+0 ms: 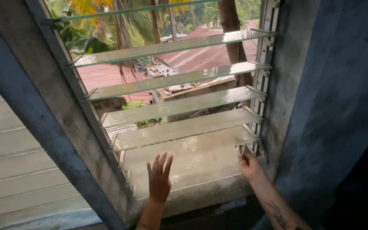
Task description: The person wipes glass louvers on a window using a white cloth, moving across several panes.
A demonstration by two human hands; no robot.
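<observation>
Greenish glass slats [179, 104]; blue wall [341, 85]; red roof [107, 74].

Blue-painted wall [341, 85] right, grey concrete frame [56, 102], pale slatted wall [13, 170] left; outside, rusty red roofs [201, 55], green palms [86, 30].

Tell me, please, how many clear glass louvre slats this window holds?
7 clear glass louvre slats show, stacked from the top edge down to the lowest pane by the left hand and right hand; more may lie above.
</observation>
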